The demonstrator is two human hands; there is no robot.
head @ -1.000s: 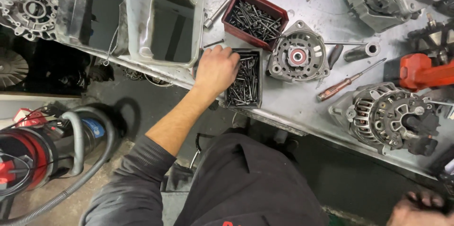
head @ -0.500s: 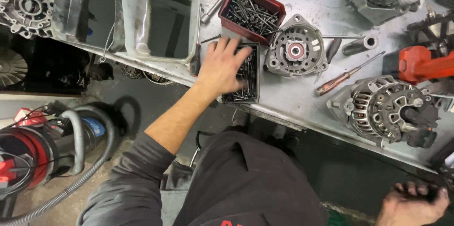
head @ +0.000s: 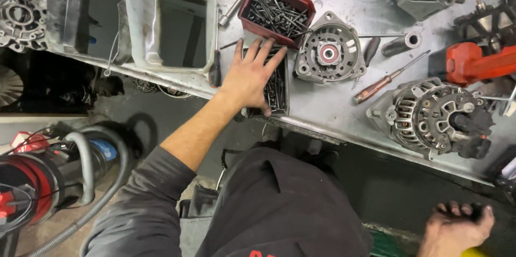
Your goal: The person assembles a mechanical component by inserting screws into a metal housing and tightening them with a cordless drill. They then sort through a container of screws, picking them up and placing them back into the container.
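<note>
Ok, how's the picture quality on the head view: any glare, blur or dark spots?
Head view: sharp on the left hand over the black screw tray; soft glare on the metal bench; under the bench it is deep shadow; the right hand sits dim at the frame's bottom edge; edges bend slightly.

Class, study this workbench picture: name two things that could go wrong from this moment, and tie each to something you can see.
1. The left hand lies spread over the black tray of screws, which sits at the bench edge; a push might tip it off.
2. Pointed screws under the fingers could prick them.
3. The right hand hangs low, off the bench, so nothing steadies the tray.
</note>
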